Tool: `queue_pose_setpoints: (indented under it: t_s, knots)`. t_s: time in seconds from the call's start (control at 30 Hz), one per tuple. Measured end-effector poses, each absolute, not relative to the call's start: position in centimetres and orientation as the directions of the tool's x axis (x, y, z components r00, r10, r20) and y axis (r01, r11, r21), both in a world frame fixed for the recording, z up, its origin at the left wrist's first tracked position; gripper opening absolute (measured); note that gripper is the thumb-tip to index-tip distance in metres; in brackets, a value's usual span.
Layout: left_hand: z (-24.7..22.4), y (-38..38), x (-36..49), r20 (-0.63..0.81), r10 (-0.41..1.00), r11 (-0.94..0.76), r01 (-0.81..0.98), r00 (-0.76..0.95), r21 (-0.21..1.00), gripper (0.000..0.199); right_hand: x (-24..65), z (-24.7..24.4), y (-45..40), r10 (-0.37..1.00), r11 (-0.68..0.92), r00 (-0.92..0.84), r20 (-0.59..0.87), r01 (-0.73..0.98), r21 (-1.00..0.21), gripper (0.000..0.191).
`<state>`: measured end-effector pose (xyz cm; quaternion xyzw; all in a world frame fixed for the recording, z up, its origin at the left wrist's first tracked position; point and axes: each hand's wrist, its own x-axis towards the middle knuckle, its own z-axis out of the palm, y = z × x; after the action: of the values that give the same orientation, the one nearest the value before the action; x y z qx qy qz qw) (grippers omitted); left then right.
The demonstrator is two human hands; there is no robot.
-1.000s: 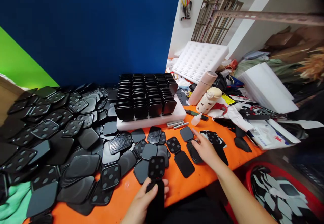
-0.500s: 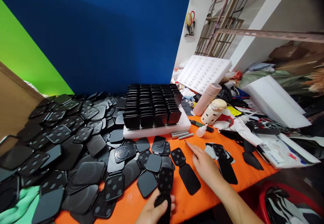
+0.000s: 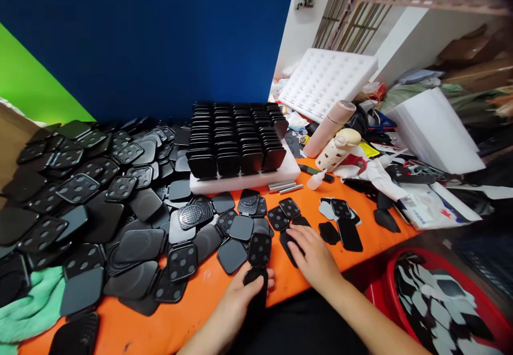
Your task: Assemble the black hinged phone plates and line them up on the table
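Left hand (image 3: 238, 299) grasps a hinged black case (image 3: 259, 249) upright by its lower half, dotted half above the fingers. Just beside that grip, the right hand (image 3: 316, 256) spreads its fingers over a flat black panel (image 3: 285, 242); whether they pinch it, I cannot tell. This looks like a piece-handling step; lifting the panel would call for fingertips under its edge. Beyond the grip, black plates (image 3: 228, 163) stand in rows on a white foam block (image 3: 248, 180)
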<state>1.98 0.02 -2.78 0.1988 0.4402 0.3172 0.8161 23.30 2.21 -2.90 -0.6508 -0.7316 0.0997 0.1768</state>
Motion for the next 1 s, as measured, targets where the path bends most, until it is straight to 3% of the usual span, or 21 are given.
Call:
queue_pose_setpoints:
  t_s: [0.23,0.47,0.67,0.77,0.9,1.0]
  knots:
    - [-2.1,0.0,2.0,-0.63,0.667,0.745,-0.364,0.397,0.559,0.043,20.3,-2.9,0.1,0.995,0.099,-0.1,0.007,0.959,-0.266,0.046]
    - [-1.6,-0.1,1.4,-0.621,0.69,0.723,-0.335,0.371,0.604,0.039,20.4,-3.1,-0.1,0.983,0.177,-0.181,0.015,0.937,-0.301,0.048]
    - [-0.3,-0.5,-0.4,-0.609,0.78,0.615,-0.36,0.145,0.702,0.045,21.4,-3.9,0.3,0.984,0.166,-0.142,0.108,0.95,-0.263,0.043]
    - [0.1,-0.6,-1.5,-0.613,0.79,0.582,-0.354,0.03,0.732,0.047,21.1,-3.6,1.0,0.968,0.238,-0.206,0.14,0.934,-0.268,0.039]
    - [0.0,-0.6,-2.7,-0.593,0.8,0.516,-0.404,-0.087,0.755,0.047,18.5,-2.1,3.3,0.919,0.393,-0.354,0.176,0.863,-0.317,0.051]
    - [0.2,-1.1,-3.3,-0.591,0.795,0.496,-0.414,-0.138,0.763,0.046,16.4,-1.3,5.5,0.892,0.449,-0.439,0.108,0.831,-0.33,0.06]
